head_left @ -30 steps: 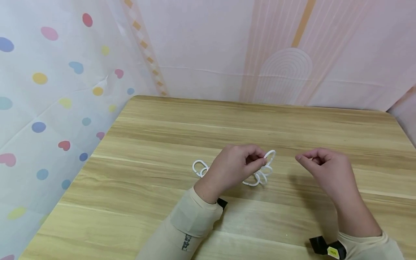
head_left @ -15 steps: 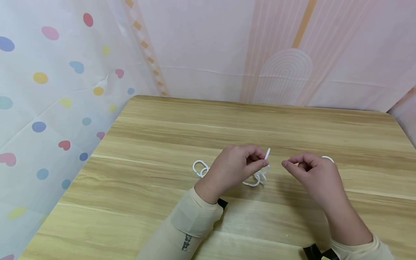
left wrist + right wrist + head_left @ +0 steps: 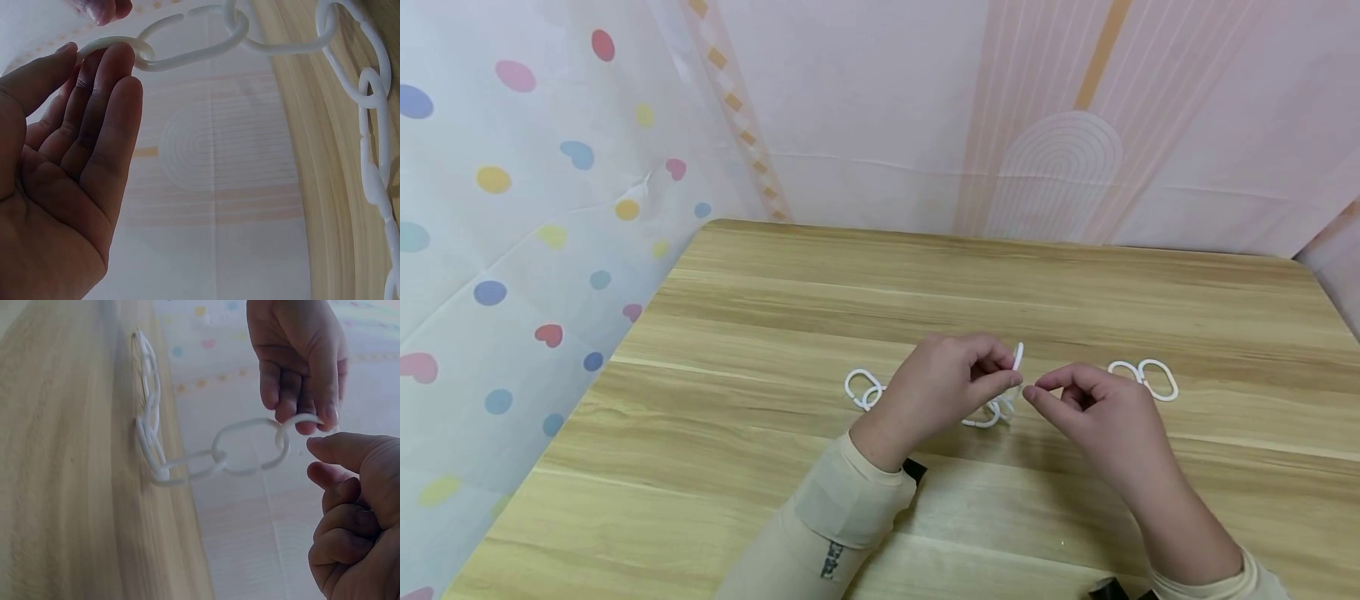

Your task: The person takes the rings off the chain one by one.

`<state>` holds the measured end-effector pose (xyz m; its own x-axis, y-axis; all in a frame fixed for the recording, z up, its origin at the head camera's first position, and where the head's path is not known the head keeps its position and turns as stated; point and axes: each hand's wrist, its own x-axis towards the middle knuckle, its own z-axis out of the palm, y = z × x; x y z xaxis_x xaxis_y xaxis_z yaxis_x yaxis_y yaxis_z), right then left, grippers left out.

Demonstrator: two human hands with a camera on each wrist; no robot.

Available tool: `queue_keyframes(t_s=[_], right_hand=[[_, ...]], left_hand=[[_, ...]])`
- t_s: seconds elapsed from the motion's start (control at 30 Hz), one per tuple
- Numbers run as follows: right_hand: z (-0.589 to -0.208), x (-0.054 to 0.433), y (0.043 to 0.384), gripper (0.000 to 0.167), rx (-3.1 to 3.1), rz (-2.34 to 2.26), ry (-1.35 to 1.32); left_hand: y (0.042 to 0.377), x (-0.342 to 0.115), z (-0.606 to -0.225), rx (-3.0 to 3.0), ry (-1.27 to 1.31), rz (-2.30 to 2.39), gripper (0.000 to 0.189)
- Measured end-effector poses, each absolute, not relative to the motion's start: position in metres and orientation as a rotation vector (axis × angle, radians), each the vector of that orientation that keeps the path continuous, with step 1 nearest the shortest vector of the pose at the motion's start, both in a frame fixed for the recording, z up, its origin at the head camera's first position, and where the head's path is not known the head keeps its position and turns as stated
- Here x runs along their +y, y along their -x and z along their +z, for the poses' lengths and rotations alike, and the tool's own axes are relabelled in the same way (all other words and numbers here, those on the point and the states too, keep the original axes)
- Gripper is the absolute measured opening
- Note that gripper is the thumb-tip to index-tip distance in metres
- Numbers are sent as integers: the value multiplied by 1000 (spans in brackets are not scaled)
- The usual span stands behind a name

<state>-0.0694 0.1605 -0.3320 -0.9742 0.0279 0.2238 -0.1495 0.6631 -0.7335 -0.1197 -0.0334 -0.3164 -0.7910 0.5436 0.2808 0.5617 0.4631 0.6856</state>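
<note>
My left hand (image 3: 932, 383) pinches the end link (image 3: 106, 42) of a white plastic chain between thumb and fingertips. Several joined links (image 3: 187, 59) hang from it and run down to the tabletop. In the head view, part of the chain (image 3: 981, 421) shows below the left fingertips, and two links (image 3: 863, 387) show left of the wrist. Close to the pinched end is my right hand (image 3: 1101, 417). Its thumb (image 3: 344, 450) and forefinger are a little apart, with nothing seen between them. Its other fingers curl inward.
Two white links (image 3: 1157, 380) lie on the wooden table (image 3: 775, 283) behind the right hand; whether they are joined is unclear. A patterned cloth (image 3: 880, 108) stands along the table's far edge, and a dotted cloth (image 3: 520, 250) hangs at the left.
My right hand has moved left, toward the left fingertips, uncovering the two links on the right. The left hand has stayed in place; its pinched link has turned edge-on.
</note>
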Motion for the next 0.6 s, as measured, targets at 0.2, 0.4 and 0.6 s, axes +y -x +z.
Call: queue_keyframes(t_s=[0.2, 0.4, 0.6], right_hand=[[-333, 154, 67, 8, -2652, 1216, -103], [-336, 149, 65, 7, -2614, 1242, -143], [-339, 147, 66, 8, -2607, 1280, -151]], left_hand=[[119, -33, -316, -2656, 1027, -1256, 10], [119, -32, -317, -2668, 1015, -1268, 10], [119, -31, -317, -2685, 1012, -1284, 11]])
